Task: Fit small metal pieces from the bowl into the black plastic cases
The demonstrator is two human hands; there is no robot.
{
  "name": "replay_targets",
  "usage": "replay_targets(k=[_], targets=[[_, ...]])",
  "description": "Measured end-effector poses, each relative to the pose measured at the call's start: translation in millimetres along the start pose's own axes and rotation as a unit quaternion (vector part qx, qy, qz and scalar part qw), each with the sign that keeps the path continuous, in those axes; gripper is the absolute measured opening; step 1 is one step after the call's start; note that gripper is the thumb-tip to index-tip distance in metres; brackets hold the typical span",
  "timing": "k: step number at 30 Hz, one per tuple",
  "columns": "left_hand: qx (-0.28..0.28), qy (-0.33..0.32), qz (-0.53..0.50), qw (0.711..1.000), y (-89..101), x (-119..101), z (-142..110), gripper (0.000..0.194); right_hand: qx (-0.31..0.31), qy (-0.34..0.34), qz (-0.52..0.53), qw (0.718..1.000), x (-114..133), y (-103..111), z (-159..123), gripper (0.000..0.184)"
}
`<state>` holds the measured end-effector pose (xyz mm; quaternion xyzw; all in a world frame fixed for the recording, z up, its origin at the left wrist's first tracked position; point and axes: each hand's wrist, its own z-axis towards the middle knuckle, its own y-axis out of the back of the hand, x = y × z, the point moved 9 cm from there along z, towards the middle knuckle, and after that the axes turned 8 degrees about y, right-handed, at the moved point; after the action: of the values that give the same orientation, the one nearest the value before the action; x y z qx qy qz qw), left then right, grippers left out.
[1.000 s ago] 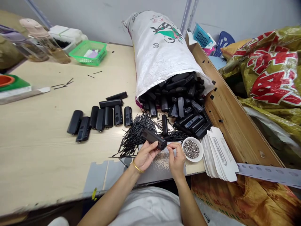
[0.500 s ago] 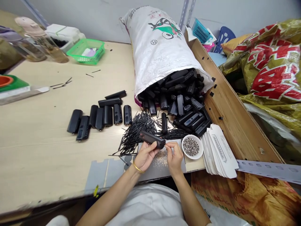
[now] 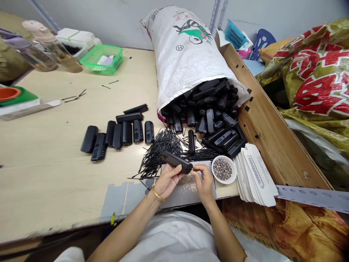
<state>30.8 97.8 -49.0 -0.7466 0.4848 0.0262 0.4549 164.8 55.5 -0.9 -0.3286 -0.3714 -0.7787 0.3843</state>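
Your left hand [image 3: 167, 179] fingers clamp the black housing [image 3: 176, 162], right hand [image 3: 203, 180] fingers pinch at its end: slip there and whatever small part you're pinching drops among the loose bits [image 3: 188, 183] under your fingers.

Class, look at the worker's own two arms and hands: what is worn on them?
Both forearms are bare, with no gloves and no sleeves in view. The left hand has a thin gold bangle around its wrist. The right hand wears nothing visible.

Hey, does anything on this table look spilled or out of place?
Yes. Black cases spill out of the tipped white sack onto the table, and thin black sticks lie scattered in a loose heap beside them.
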Motion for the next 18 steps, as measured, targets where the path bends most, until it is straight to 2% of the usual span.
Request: replay_targets(k=[3,6,8,9,11,13,14,16,18], targets=[[0.006,-0.026,0.037,0.999,-8.3,-20,-16,0.046,-0.041,-0.068,0.013,0.997,-23,25,-9,0.012],[0.059,-0.134,0.09,0.985,-26.5,-37,-40,0.05,-0.098,-0.137,-0.015,0.986,-43,58,-19,0.017],[0.084,-0.172,0.168,0.967,-35.9,-30,-45,0.043,-0.114,-0.152,-0.048,0.981,-48,74,-21,0.02],[0.074,-0.173,0.211,0.959,-34.8,-24,-40,0.037,-0.11,-0.147,-0.072,0.98,-49,79,-20,0.021],[-0.001,-0.163,0.271,0.949,-16.8,-25,-22,0.03,-0.07,-0.113,-0.131,0.982,-49,80,-14,0.021],[-0.126,-0.197,0.289,0.928,16.2,-62,-7,0.037,-0.012,-0.075,-0.202,0.976,-53,75,-8,0.023],[-0.193,-0.21,0.319,0.904,33.9,-89,-2,0.041,0.018,-0.061,-0.232,0.971,-57,72,-6,0.025],[-0.324,-0.256,0.387,0.825,64.4,-155,-4,0.05,0.058,-0.045,-0.281,0.957,-67,69,-5,0.028],[-0.435,-0.23,0.443,0.75,90.4,-207,-7,0.072,0.083,-0.042,-0.302,0.949,-76,67,-6,0.027]])
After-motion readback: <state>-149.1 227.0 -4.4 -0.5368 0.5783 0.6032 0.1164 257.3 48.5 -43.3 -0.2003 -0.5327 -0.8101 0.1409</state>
